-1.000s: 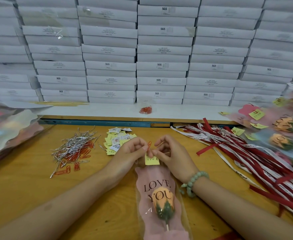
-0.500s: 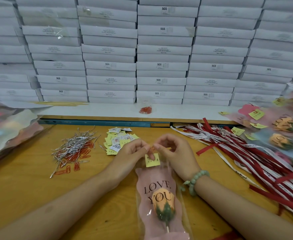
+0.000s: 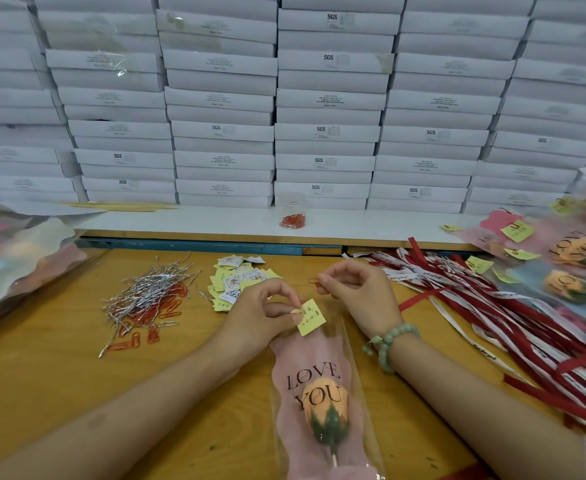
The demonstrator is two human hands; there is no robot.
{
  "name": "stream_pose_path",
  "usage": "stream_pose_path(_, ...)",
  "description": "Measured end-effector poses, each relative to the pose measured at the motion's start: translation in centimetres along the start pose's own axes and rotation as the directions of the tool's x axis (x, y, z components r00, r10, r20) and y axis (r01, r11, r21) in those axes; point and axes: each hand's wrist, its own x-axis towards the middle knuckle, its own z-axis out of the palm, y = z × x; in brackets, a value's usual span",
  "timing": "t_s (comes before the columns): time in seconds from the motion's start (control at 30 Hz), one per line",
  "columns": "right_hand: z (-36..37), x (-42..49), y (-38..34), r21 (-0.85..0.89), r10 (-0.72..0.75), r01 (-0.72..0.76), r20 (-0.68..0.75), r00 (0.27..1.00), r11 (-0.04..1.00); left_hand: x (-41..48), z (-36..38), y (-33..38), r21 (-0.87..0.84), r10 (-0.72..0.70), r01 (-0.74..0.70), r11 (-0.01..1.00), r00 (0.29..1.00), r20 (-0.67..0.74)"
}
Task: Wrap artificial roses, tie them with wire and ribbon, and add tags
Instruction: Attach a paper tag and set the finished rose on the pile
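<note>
An orange artificial rose (image 3: 325, 408) lies in a pink "LOVE YOU" sleeve (image 3: 310, 362) on the wooden table, bloom toward me. My left hand (image 3: 262, 315) pinches a small yellow tag (image 3: 311, 317) against the sleeve's top edge. My right hand (image 3: 357, 294), a green bead bracelet on its wrist, pinches a red paper clip (image 3: 314, 281) a little above and apart from the tag.
Silver wire ties and red paper clips (image 3: 149, 303) lie left of the hands, loose tags (image 3: 239, 280) behind them. Red and white ribbons (image 3: 513, 317) spread on the right, finished wrapped roses (image 3: 571, 268) beyond. Sleeve packs (image 3: 18, 258) sit left; white boxes (image 3: 326, 129) are stacked behind.
My hands have come apart: the right hand drew the red clip up and away from the tag, while the left hand stayed holding the tag on the sleeve.
</note>
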Motion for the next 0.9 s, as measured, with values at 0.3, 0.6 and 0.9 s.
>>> stream_pose_path(0.3,0.18,-0.41,-0.01,-0.287,-0.025,0.066,0.145,0.989,0.956,-0.29,-0.10,0.25,-0.016,-0.041,0.041,0.999,0.999,0.012)
stream_pose_path(0.6,0.44,-0.70,-0.23,-0.237,-0.034,0.058,0.108,0.994,0.970,-0.20,0.10,0.20,0.020,-0.038,0.040,0.999,0.997,-0.072)
stream_pose_path(0.9,0.08,-0.50,-0.24,-0.184,-0.050,0.060,0.057,0.997,0.981,-0.22,0.16,0.23,0.045,-0.034,0.038,0.998,0.996,-0.085)
